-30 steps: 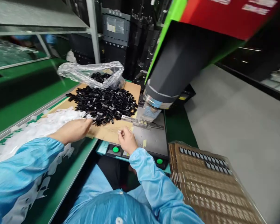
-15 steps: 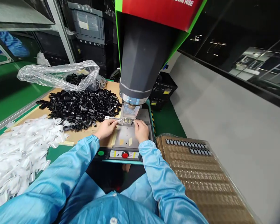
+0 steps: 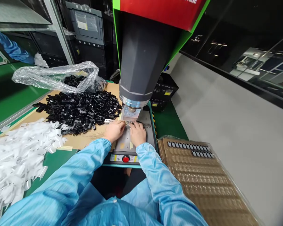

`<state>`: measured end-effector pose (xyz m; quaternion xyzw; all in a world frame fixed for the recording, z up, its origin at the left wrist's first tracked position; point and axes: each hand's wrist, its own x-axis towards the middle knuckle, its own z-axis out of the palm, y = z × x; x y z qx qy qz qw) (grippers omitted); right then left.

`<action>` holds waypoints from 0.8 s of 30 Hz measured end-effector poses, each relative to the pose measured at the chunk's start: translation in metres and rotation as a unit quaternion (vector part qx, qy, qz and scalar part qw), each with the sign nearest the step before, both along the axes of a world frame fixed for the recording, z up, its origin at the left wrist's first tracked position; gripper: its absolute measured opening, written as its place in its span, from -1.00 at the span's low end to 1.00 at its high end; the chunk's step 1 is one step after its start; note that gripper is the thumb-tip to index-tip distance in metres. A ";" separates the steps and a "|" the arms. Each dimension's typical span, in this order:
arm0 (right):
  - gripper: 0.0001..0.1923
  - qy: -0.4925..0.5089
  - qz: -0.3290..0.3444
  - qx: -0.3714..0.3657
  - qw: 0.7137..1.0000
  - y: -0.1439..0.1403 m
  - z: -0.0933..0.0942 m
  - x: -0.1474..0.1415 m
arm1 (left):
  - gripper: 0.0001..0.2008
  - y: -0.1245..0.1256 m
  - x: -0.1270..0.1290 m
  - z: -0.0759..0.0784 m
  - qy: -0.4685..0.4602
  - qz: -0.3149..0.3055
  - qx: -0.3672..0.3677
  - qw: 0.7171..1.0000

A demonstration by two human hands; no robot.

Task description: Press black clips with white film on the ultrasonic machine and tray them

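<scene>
Hands meet under the press. The left hand and right hand sit side by side on the plate, fingers pinched on a small part right below the press tip. What the part looks like is too small to tell. Two rows of the tray hold finished black pieces; the other rows look bare. A big pile of black clips and white strips lies on the desk, so I think most of the work is left.
</scene>
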<state>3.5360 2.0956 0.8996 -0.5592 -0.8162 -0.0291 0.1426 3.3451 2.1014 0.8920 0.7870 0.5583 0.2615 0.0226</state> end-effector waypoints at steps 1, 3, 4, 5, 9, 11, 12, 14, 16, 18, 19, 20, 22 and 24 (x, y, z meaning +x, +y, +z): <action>-0.52 -0.010 -0.004 0.000 1.000 -0.002 0.001 0.000 | -0.64 -0.001 0.004 0.000 0.023 0.000 0.002 1.000; -0.48 -0.028 -0.007 -0.009 1.000 -0.004 0.003 -0.001 | -0.60 -0.003 0.013 0.001 0.060 0.005 0.009 0.998; -0.46 -0.034 -0.007 -0.014 0.999 -0.004 0.003 -0.002 | -0.58 -0.005 0.017 0.002 0.075 0.007 0.011 0.997; -0.45 -0.038 -0.008 -0.019 0.999 -0.004 0.004 -0.003 | -0.57 -0.006 0.021 0.002 0.088 0.008 0.010 0.996; -0.49 -0.038 -0.013 -0.024 0.999 -0.002 0.005 -0.008 | -0.62 -0.009 0.031 0.004 0.109 0.013 0.008 0.994; -0.49 -0.030 -0.015 -0.026 0.999 -0.002 0.004 -0.009 | -0.65 -0.007 0.031 0.005 0.110 0.003 0.020 0.994; -0.49 -0.026 -0.016 -0.028 0.999 -0.002 0.003 -0.009 | -0.66 -0.006 0.029 0.005 0.110 -0.009 0.025 0.994; -0.47 -0.020 -0.018 -0.032 0.999 -0.003 0.002 -0.009 | -0.67 -0.002 0.026 0.004 0.114 -0.036 0.025 0.993; -0.46 -0.020 -0.020 -0.037 0.999 -0.004 0.002 -0.008 | -0.68 0.000 0.021 0.004 0.116 -0.052 0.017 0.992; -0.44 -0.021 -0.019 -0.039 0.999 -0.005 0.003 -0.008 | -0.68 -0.001 0.018 0.002 0.114 -0.058 0.013 0.992; -0.44 -0.020 -0.018 -0.039 0.999 -0.005 0.004 -0.008 | -0.66 -0.003 0.017 0.001 0.111 -0.058 0.015 0.992; -0.43 -0.020 -0.016 -0.038 0.999 -0.005 0.004 -0.008 | -0.62 -0.005 0.015 -0.001 0.108 -0.056 0.019 0.992; -0.44 -0.019 -0.015 -0.036 0.999 -0.005 0.004 -0.008 | -0.53 -0.009 0.014 -0.006 0.100 -0.050 0.025 0.993; -0.44 -0.018 -0.018 -0.033 0.999 -0.004 0.003 -0.009 | -0.46 -0.011 0.013 -0.009 0.094 -0.039 0.026 0.994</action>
